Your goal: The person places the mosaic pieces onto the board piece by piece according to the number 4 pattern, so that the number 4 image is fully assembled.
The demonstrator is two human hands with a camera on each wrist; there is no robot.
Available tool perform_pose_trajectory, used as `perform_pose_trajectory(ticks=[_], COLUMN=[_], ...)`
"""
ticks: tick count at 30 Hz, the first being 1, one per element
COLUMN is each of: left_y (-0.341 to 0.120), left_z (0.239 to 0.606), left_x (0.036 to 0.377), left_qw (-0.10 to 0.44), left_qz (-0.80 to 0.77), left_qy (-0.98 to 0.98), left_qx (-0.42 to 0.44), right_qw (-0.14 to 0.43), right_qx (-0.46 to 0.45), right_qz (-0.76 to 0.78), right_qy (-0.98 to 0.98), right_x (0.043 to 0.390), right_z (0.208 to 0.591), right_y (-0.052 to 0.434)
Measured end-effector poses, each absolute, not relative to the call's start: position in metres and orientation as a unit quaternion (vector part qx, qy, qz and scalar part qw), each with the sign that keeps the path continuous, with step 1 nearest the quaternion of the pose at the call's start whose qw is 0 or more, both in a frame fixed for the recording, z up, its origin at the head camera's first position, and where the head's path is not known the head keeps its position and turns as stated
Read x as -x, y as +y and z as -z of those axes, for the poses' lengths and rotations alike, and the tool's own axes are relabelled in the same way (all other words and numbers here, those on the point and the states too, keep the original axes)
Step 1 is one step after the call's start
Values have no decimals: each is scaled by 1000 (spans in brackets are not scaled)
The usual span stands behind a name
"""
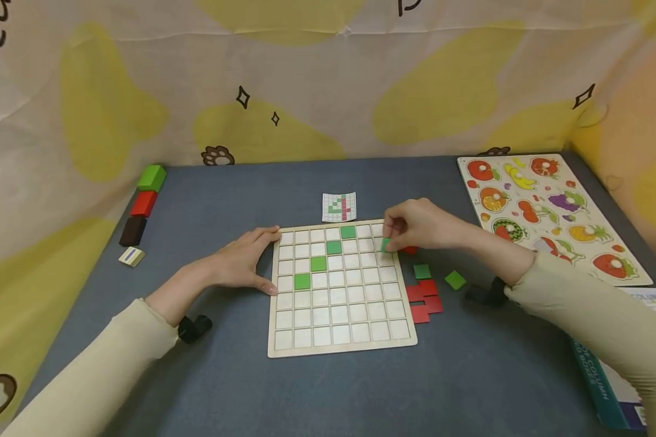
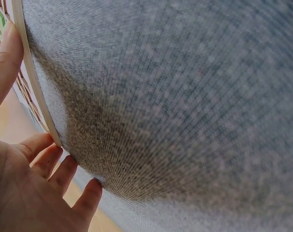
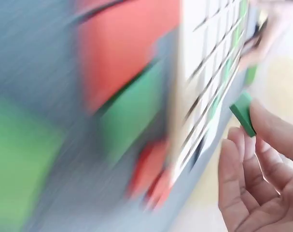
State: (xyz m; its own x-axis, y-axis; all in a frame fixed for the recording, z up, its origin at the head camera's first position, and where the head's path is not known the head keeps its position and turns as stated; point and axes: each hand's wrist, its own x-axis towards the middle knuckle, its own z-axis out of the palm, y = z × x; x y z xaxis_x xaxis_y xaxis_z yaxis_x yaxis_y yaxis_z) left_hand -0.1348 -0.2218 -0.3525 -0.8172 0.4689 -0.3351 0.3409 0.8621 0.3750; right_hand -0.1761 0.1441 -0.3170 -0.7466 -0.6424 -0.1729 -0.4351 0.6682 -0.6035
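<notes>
My right hand (image 1: 421,226) pinches a green tile (image 1: 385,244) between thumb and fingertips, held over the right edge of the board (image 1: 341,348), second row from the far side. In the right wrist view the tile (image 3: 244,112) sits at the fingertips (image 3: 272,126), tilted, beside the board's edge; that view is motion-blurred, so I can't tell if it touches the board.

My left hand (image 1: 244,261) lies flat and relaxed against the board's left edge, thumb at the far corner, fingers along the side, gripping nothing. The left wrist view shows the fingers (image 2: 46,155) straight, touching the rim (image 2: 36,92), on the grey mat (image 2: 185,106).

On the board: four green tiles already seated in a diagonal, from top row (image 1: 348,231) down-left to the fourth row (image 1: 302,281).

Loose tiles right of the board: green ones (image 1: 422,271) (image 1: 455,280), and a red cluster (image 1: 423,298) just beside the board's right edge. One more red piece (image 1: 410,249) is partly hidden behind my right hand.

A pattern card (image 1: 339,207) lies just beyond the board's far edge. Green, red and dark blocks (image 1: 143,203) are lined up far left. The fruit puzzle (image 1: 546,209) is far right.
</notes>
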Motion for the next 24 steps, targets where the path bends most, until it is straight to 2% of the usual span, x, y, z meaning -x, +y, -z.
perform_pose_trajectory(ticks=[6, 12, 24], left_y=[-219, -218, -222], left_z=[354, 354, 352], left_x=[136, 137, 134], left_qw=[212, 206, 211], left_qz=[-151, -155, -153], left_qy=[940, 940, 941], left_qx=[-220, -224, -217], right_qw=[210, 243, 212], right_qx=[355, 388, 407], right_qz=[320, 305, 261], right_qy=[853, 835, 849], right_x=[158, 140, 125], right_z=[322, 331, 340], right_y=[76, 29, 7])
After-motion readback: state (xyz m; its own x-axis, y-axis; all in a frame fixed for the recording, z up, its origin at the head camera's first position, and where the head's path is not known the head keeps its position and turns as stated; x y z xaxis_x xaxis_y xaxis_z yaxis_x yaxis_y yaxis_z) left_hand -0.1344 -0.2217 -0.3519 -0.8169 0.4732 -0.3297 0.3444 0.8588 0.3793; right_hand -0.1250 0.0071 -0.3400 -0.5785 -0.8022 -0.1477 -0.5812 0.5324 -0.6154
